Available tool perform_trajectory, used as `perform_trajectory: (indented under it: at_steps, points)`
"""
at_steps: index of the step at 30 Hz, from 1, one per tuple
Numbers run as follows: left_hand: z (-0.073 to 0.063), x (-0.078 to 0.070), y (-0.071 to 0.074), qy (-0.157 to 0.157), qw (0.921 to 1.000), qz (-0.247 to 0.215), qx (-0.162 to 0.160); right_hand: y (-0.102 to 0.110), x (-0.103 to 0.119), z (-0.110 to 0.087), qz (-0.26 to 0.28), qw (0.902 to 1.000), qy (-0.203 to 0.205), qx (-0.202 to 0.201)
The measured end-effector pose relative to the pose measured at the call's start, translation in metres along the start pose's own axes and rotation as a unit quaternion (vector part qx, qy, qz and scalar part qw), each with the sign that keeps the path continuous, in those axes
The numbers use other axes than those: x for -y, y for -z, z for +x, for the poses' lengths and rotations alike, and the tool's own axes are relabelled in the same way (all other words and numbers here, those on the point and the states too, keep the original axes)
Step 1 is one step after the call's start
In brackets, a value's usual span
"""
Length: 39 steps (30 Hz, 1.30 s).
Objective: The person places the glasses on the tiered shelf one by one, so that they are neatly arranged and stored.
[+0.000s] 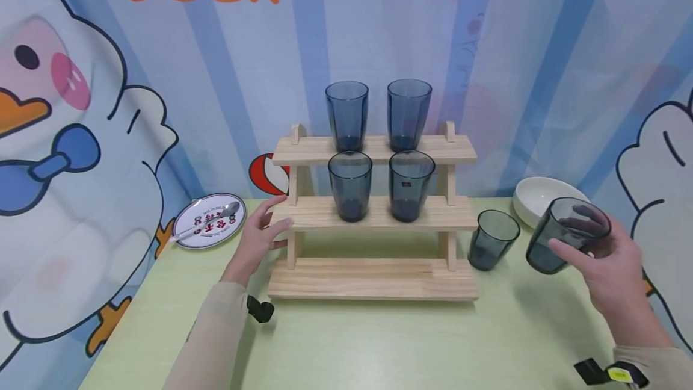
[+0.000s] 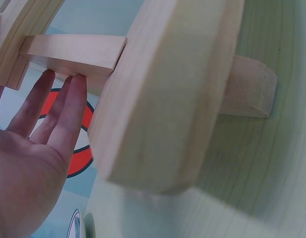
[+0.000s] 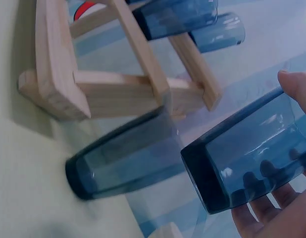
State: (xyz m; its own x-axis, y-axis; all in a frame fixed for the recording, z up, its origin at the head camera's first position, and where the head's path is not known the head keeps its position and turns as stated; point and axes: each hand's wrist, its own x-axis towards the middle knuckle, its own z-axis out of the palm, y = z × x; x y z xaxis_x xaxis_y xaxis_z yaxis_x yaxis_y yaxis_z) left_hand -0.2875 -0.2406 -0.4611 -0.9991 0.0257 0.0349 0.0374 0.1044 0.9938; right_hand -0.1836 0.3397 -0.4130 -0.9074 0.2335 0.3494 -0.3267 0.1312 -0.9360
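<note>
My right hand [image 1: 617, 281] grips a blue-grey glass tumbler [image 1: 557, 236], tilted above the table; in the right wrist view its thick base points toward a second tumbler [image 3: 128, 153]. That second tumbler [image 1: 492, 239] stands on the table by the right end of a three-tier wooden rack [image 1: 373, 278]. My left hand [image 1: 258, 239] is at the rack's left end beside the middle shelf; in the left wrist view straight fingers [image 2: 69, 111] rest their tips against an upright [image 2: 74, 52]. Two tumblers [image 1: 351, 188] stand on the middle shelf and two more [image 1: 408, 113] on the top one.
A white bowl [image 1: 533, 197] sits behind the held tumbler, at the back right. Left of the rack lies a printed plate [image 1: 197, 206] with a spoon [image 1: 230, 209] across it. A patterned curtain [image 1: 233, 77] hangs close behind the rack.
</note>
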Motion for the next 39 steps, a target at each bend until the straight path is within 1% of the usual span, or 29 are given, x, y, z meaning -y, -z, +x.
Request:
perform_trajectory:
  at_steps: [3,5,6,9,15,18,22,25,30,36,39]
  points:
    - [0.001,0.000,0.000,0.003,1.0000,0.001,0.000,-0.009,0.008,-0.002,0.081,0.9958,0.023,0.036]
    - [0.001,0.000,0.000,0.003,1.0000,0.003,0.000,-0.016,0.012,-0.002,0.110,0.9918,0.036,0.055]
    - [0.002,0.000,0.001,0.002,1.0000,0.004,0.000,-0.019,0.014,-0.002,0.112,0.9909,0.040,0.061]
    - [0.002,0.000,0.001,0.000,1.0000,0.004,0.001,-0.028,0.019,-0.003,0.099,0.9913,0.046,0.073]
    - [0.004,0.001,0.000,0.004,1.0000,0.006,-0.001,-0.046,0.025,-0.007,0.031,0.9940,0.046,0.094]
    - [0.004,0.002,0.000,0.005,1.0000,0.006,-0.003,-0.056,0.026,-0.009,0.021,0.9925,0.046,0.111]
    - [0.003,0.002,-0.001,0.005,1.0000,0.003,-0.003,-0.070,0.027,-0.011,-0.005,0.9892,0.055,0.136]
    - [0.002,0.001,-0.001,0.007,1.0000,0.002,-0.002,-0.081,0.027,-0.013,-0.031,0.9865,0.065,0.147]
    - [0.000,0.001,-0.001,0.011,0.9999,0.006,-0.003,-0.098,0.025,-0.016,-0.030,0.9830,0.064,0.170]
    - [0.001,0.000,0.000,0.011,0.9999,0.011,-0.004,-0.121,0.023,-0.019,-0.049,0.9783,0.060,0.192]
    - [0.001,0.000,0.000,0.011,0.9999,0.010,-0.007,-0.134,0.021,-0.020,-0.046,0.9762,0.055,0.205]
